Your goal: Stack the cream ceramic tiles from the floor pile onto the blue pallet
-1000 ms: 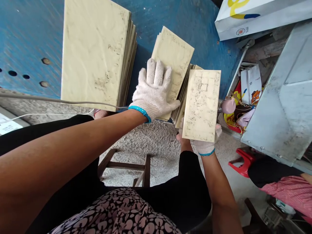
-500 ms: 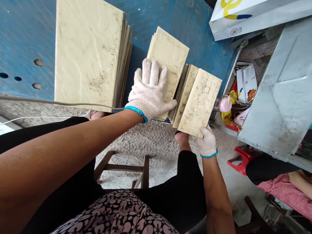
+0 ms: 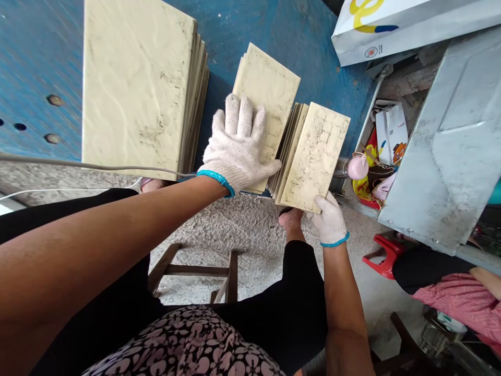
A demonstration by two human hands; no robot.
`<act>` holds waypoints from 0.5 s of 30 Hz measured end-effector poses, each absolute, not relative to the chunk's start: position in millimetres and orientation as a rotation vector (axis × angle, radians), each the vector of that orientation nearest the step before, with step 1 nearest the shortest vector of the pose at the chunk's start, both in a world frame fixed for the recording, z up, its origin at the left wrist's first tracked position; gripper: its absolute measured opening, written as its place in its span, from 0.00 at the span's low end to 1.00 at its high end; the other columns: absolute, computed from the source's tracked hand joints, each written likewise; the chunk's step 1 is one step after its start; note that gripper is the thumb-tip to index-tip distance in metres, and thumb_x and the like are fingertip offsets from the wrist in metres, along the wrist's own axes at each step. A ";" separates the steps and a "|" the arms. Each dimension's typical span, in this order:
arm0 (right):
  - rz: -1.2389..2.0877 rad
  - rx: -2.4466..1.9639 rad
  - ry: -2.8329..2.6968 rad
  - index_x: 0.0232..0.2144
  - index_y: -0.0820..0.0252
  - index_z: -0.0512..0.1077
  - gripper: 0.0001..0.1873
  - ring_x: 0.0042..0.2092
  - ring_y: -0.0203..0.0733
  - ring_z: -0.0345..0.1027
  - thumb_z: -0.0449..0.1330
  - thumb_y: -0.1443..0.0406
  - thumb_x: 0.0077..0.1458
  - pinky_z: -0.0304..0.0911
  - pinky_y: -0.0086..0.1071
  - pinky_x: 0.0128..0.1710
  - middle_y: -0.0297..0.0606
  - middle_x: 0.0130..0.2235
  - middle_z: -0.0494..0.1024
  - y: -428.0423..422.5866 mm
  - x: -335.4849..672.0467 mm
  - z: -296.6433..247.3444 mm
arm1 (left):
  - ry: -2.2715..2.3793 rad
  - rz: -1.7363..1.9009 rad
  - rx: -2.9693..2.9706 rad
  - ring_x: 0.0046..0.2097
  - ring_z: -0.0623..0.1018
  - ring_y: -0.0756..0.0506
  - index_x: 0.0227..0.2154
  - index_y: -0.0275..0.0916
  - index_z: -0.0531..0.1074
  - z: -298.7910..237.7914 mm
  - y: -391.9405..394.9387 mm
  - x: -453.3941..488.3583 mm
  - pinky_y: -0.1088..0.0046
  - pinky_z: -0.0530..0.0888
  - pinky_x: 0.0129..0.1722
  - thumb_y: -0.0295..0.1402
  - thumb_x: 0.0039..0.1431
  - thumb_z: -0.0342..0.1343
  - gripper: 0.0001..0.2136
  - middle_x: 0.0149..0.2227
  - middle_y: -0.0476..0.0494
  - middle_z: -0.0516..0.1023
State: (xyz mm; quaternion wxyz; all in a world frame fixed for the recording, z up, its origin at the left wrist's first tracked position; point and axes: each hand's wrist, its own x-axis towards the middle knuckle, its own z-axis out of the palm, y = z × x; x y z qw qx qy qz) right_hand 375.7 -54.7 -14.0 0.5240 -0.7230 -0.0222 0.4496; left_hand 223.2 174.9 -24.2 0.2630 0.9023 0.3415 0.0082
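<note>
Both my hands wear white knit gloves with blue cuffs. My left hand (image 3: pixel 237 146) lies flat, fingers stretched, on the top of a small stack of cream tiles (image 3: pixel 269 89) on the blue surface (image 3: pixel 313 42). My right hand (image 3: pixel 329 219) grips the near edge of one cream, dark-smudged tile (image 3: pixel 316 154), which leans against a row of tilted tiles (image 3: pixel 290 143) beside that stack. A bigger stack of large cream tiles (image 3: pixel 135 83) stands to the left.
A grey cable (image 3: pixel 78 165) runs along the blue surface's near edge. A wooden stool (image 3: pixel 199 274) stands under me. At right are a grey metal panel (image 3: pixel 450 141), a white bag (image 3: pixel 391 21), a red plastic stool (image 3: pixel 381 256) and another person in pink (image 3: pixel 457 303).
My right hand has swung the single tile from held flat and apart to leaning against the tilted row. My left hand stays on the small stack.
</note>
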 end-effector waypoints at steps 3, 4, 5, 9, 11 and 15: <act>1.057 -1.717 -0.046 0.49 0.57 0.72 0.25 0.30 0.38 0.69 0.62 0.63 0.46 0.56 0.25 0.19 0.38 0.41 0.79 -48.2 374.7 -6.6 | 0.916 0.005 2.432 0.69 0.34 0.24 0.69 0.28 0.43 -23.6 175.3 223.2 0.44 0.41 0.65 0.57 0.53 0.53 0.50 0.70 0.26 0.35; 1.056 -1.717 -0.047 0.50 0.57 0.71 0.26 0.30 0.38 0.69 0.62 0.63 0.45 0.56 0.25 0.19 0.38 0.41 0.78 -46.8 374.6 -4.7 | 0.921 0.012 2.428 0.69 0.34 0.25 0.69 0.28 0.44 -23.5 175.3 223.2 0.44 0.41 0.65 0.57 0.53 0.53 0.50 0.70 0.26 0.35; 1.057 -1.721 -0.048 0.50 0.57 0.71 0.27 0.31 0.39 0.70 0.62 0.62 0.45 0.56 0.25 0.20 0.39 0.41 0.78 -45.8 374.6 -3.2 | 0.924 0.019 2.424 0.69 0.34 0.25 0.69 0.29 0.44 -23.6 175.2 223.2 0.44 0.41 0.66 0.56 0.52 0.54 0.50 0.70 0.28 0.35; 1.063 -1.785 -0.055 0.49 0.59 0.72 0.26 0.31 0.40 0.69 0.61 0.62 0.44 0.60 0.27 0.22 0.39 0.40 0.78 -45.0 374.9 -2.3 | 0.931 0.010 2.424 0.69 0.33 0.26 0.70 0.30 0.42 -26.0 174.8 223.0 0.45 0.40 0.66 0.56 0.52 0.53 0.50 0.71 0.31 0.33; 1.038 -1.828 -0.093 0.47 0.60 0.73 0.24 0.34 0.42 0.71 0.61 0.62 0.45 0.66 0.31 0.28 0.39 0.41 0.78 -45.5 375.9 -2.7 | 0.928 0.002 2.439 0.69 0.32 0.26 0.70 0.31 0.41 -27.8 174.7 222.7 0.45 0.40 0.66 0.57 0.52 0.52 0.51 0.71 0.30 0.33; 0.880 -2.083 -0.353 0.42 0.60 0.75 0.18 0.48 0.48 0.70 0.60 0.62 0.47 0.67 0.41 0.50 0.39 0.45 0.78 -45.0 379.6 -0.4 | 0.927 0.029 2.461 0.69 0.34 0.25 0.70 0.29 0.41 -29.3 174.5 222.2 0.44 0.41 0.66 0.57 0.52 0.53 0.51 0.70 0.27 0.34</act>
